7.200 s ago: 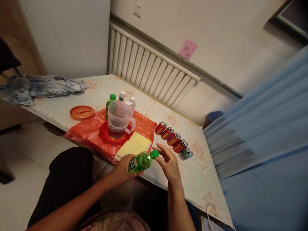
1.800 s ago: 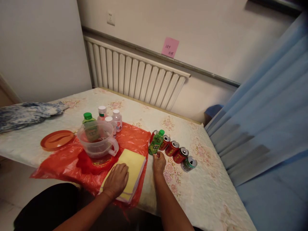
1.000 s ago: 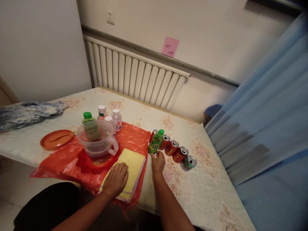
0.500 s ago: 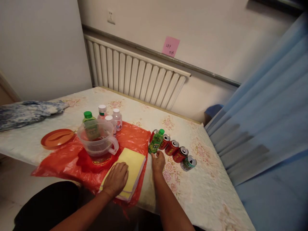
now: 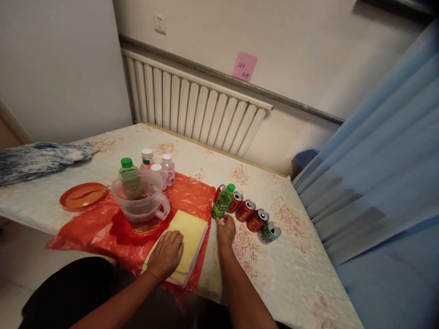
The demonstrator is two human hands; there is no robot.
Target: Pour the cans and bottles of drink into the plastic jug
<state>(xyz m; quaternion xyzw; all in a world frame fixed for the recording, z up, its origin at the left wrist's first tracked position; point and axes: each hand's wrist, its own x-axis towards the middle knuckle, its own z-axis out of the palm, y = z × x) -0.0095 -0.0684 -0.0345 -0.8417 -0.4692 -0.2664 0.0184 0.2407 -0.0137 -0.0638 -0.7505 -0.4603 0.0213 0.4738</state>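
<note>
Head view: left hand (image 5: pixel 167 252) rests (flat) on yellow cloth (image 5: pixel 192 230).

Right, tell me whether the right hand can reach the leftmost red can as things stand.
Probably not straight on: a green bottle stands between the right hand and that red can, hiding most of it.

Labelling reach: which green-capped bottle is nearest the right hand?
The green bottle in front of the red cans, beside the right hand; the other green bottle is behind the jug.
</note>
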